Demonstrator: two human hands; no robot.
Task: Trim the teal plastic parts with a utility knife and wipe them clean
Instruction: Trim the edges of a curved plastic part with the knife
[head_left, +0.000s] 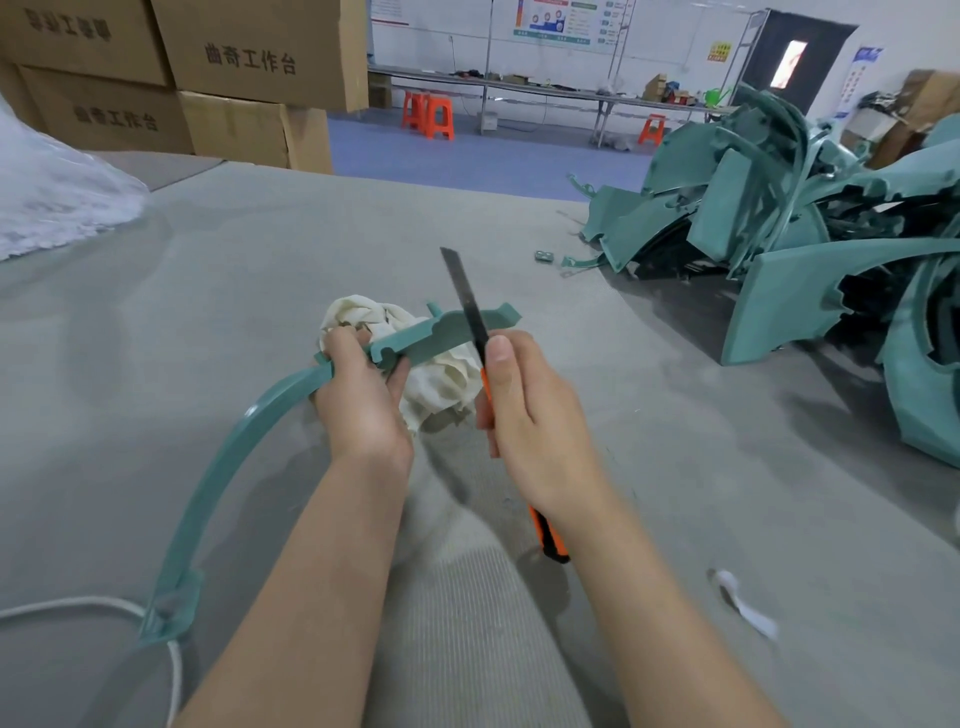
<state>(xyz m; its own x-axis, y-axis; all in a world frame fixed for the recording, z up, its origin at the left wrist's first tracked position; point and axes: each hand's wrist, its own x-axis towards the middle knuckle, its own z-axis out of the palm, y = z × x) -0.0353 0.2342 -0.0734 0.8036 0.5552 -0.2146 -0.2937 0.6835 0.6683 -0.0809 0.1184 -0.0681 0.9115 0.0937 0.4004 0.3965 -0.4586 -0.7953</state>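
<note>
Nearest me, my right hand (530, 415) is curled round the orange utility knife (466, 299), with the blade pointing up and crossing the far end of the curved teal part (218, 483). My left hand (363, 400) grips that part together with a cream cloth (441, 379) bunched beneath it, over the grey mat (208, 291). Far right lies a pile of teal parts (779, 218); cardboard boxes (234, 67) stand far left.

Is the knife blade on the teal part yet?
Cannot tell. Head view shows the knife blade crossing the teal part; any gap is hidden.
</note>
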